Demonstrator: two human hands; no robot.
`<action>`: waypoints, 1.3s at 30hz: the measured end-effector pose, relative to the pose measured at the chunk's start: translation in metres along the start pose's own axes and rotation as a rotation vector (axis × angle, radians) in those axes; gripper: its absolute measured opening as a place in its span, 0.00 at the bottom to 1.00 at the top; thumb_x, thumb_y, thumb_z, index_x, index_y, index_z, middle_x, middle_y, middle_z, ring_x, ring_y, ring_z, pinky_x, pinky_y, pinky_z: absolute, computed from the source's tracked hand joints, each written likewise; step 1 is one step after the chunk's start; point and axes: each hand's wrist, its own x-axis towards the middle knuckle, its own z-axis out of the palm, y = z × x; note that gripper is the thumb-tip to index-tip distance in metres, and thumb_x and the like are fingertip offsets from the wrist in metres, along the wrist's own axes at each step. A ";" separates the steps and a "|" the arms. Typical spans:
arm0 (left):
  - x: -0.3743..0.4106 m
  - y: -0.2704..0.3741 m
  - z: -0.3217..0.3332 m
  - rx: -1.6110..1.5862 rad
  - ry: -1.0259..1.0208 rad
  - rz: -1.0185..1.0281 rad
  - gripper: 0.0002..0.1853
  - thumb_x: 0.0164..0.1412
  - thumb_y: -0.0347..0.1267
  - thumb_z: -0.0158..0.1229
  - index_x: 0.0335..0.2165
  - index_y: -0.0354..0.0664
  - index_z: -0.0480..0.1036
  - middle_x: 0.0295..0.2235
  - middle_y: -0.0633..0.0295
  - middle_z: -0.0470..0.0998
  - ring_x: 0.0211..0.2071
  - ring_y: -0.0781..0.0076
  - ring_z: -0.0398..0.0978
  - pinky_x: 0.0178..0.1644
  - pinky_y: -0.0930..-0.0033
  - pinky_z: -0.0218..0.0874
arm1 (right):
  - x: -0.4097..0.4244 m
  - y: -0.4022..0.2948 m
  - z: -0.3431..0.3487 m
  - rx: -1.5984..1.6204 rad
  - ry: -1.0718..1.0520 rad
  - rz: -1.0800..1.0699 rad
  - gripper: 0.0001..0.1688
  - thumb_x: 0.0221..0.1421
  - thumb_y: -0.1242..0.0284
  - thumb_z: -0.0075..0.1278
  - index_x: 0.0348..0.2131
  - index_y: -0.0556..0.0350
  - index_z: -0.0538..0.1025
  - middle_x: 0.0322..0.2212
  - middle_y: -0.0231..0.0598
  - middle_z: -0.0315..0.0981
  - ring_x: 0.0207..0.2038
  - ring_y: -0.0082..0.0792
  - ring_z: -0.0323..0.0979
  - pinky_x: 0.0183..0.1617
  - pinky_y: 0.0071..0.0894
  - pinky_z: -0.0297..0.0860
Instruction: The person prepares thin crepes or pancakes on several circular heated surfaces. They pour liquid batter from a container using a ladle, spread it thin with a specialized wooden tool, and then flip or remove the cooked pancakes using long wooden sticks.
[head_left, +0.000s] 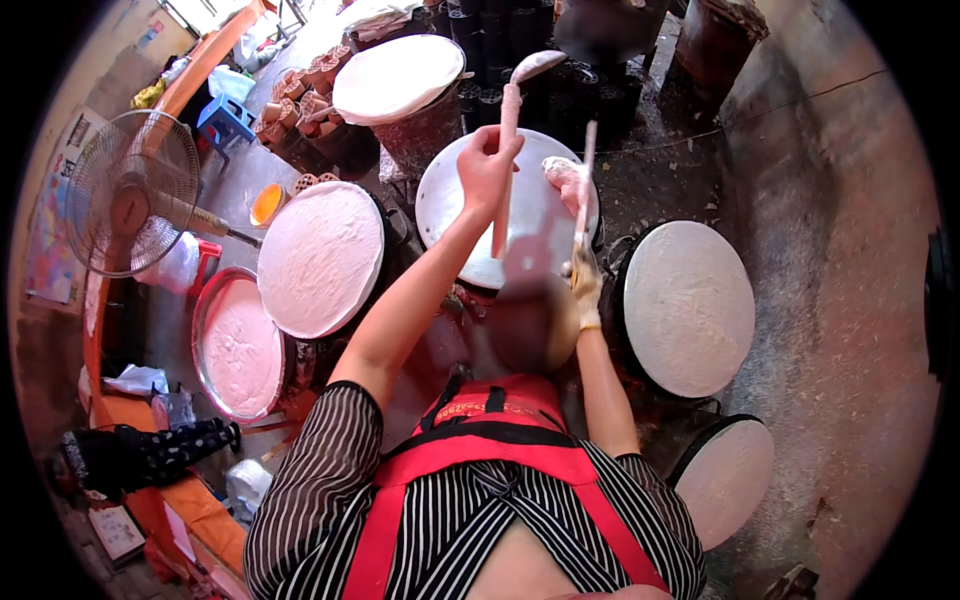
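Observation:
My bare left hand (484, 169) grips the pale handle of a metal ladle (537, 66), its bowl pointing up and away. Below it lies a round metal griddle (444, 214), its visible surface mostly bare. My gloved right hand (586, 289) holds a thin stick-like tool (590, 150) upright at the griddle's right edge. A pinkish-white dough-like lump (566, 182) shows beside that tool; whether it rests on the griddle or hangs above it I cannot tell. A dark round object (529, 322), badly blurred, sits between my forearms and covers the griddle's near edge.
White sheets cover griddles at left (322, 259), right (688, 307), lower right (727, 480) and far side (397, 79). A basin (196, 352) holds a pale mass. An electric fan (131, 202) stands left. Black briquettes (491, 52) are stacked behind. A person (142, 457) is lower left.

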 end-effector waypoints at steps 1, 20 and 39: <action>-0.003 0.006 -0.015 -0.019 -0.015 -0.043 0.12 0.52 0.32 0.57 0.32 0.32 0.72 0.22 0.62 0.73 0.20 0.80 0.70 0.23 0.77 0.62 | -0.004 0.019 -0.012 0.102 -0.003 -0.013 0.21 0.56 0.58 0.46 0.50 0.25 0.66 0.15 0.25 0.66 0.07 0.22 0.57 0.08 0.22 0.52; -0.242 -0.004 -0.258 -0.212 -0.008 -0.831 0.11 0.57 0.32 0.54 0.21 0.45 0.64 0.18 0.73 0.61 0.17 0.88 0.55 0.18 0.84 0.46 | -0.034 0.035 0.061 -0.257 0.101 -0.158 0.12 0.52 0.56 0.52 0.36 0.34 0.73 0.12 0.24 0.58 0.07 0.21 0.53 0.08 0.24 0.50; -0.268 -0.029 -0.223 -0.459 0.357 -0.795 0.21 0.65 0.44 0.37 0.23 0.40 0.62 0.18 0.68 0.60 0.17 0.83 0.55 0.17 0.82 0.50 | -0.056 -0.024 0.088 -0.890 -0.265 0.038 0.19 0.52 0.54 0.51 0.41 0.40 0.74 0.10 0.22 0.53 0.07 0.16 0.49 0.08 0.19 0.46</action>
